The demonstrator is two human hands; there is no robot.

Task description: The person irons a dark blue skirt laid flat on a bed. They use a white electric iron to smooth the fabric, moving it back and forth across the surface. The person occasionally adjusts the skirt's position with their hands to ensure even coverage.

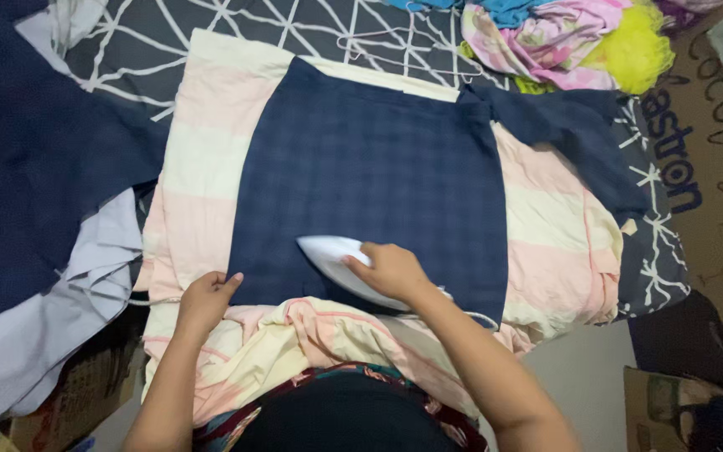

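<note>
the right hand (391, 269) has its fingers clenched around the white iron (336, 259), which sits on the near edge of the dark blue checked garment (370, 167) spread over the pink-and-cream striped cloth (202, 167). the left hand (207, 297) pins the garment's near corner with fingers pressed flat, grasping nothing. to press well, i judge the cloth should be kept taut and the iron kept clear of that left hand.

A brown cardboard box (663, 402) sits at lower right; brown lettered sacking (713, 151) lies at upper right.
</note>
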